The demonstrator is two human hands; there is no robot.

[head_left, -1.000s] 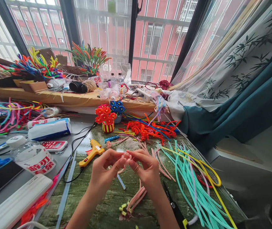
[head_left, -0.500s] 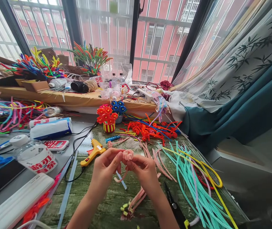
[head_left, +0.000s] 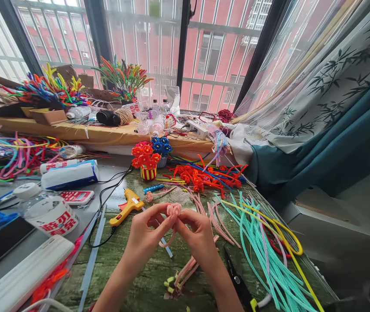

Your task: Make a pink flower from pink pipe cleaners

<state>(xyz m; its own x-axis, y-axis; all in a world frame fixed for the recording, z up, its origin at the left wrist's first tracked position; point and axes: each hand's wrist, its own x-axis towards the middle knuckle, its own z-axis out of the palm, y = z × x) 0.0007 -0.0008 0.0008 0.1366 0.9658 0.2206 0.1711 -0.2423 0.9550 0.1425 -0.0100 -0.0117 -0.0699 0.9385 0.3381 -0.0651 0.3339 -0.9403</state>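
Between the fingertips of my left hand (head_left: 147,229) and my right hand (head_left: 193,229) is a small pink pipe-cleaner flower (head_left: 173,209). Both hands are closed in a pinch on it, thumbs almost meeting just under the bloom. Its pink stem curls down below my fingers. Another pink flower (head_left: 149,196) lies beyond my left hand, near the yellow glue gun (head_left: 127,208). Below my hands a bundle of pink stems with yellow-green bits (head_left: 173,284) rests on the green tabletop. Loose pink pipe cleaners (head_left: 220,225) lie to the right of my right hand.
Black scissors (head_left: 237,277) lie beside my right forearm, next to mint-green pipe cleaners (head_left: 266,255). Farther back stand a striped pot of red flowers (head_left: 148,173) and a heap of red pipe cleaners (head_left: 198,177). A plastic bottle (head_left: 47,210) and glue sticks (head_left: 92,255) are left.
My left hand's fingers have shifted round the flower, its thumb moving right and down to the base of the bloom. The stem's curl has swung slightly right.
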